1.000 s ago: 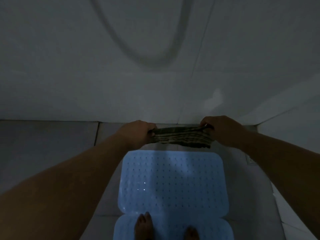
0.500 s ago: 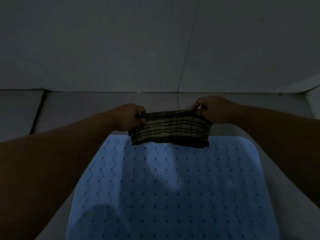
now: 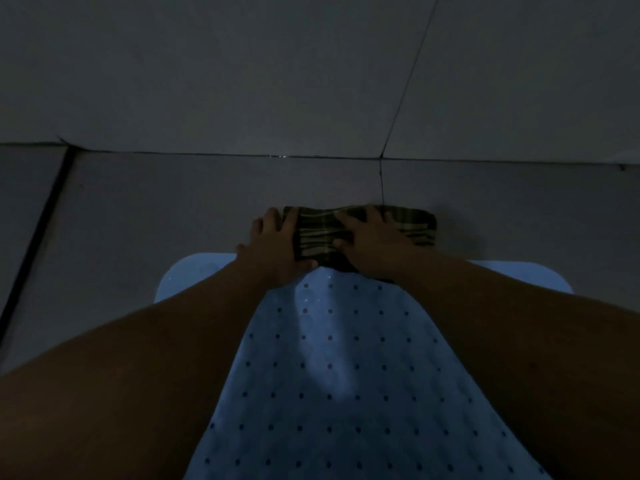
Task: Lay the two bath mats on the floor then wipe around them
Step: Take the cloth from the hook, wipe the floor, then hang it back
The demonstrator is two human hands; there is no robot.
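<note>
1. Since half a second ago, both hands have dropped the striped cloth point(image 3: 360, 233) from mid-air onto the floor; camera now sits lower and closer.
2. Nearest: blue bath mat point(image 3: 346, 393), dotted with small holes, lies flat on the floor tiles point(image 3: 156, 209) between the forearms. Only one mat shows in this view; second mat not visible, so its placing cannot be confirmed here.
3. Just past the mat's far edge: cloth lies bunched on the tile, its near edge overlapping the mat.
4. Left hand point(image 3: 277, 244) rests flat, fingers spread, at the cloth's left end; right hand point(image 3: 372, 240) presses down on it, fingers spread. Neither pinches.
5. Farthest: wall base point(image 3: 242, 98), near the cloth.
6. Judgement: laying looks done; wiping only beginning, sides left.
</note>
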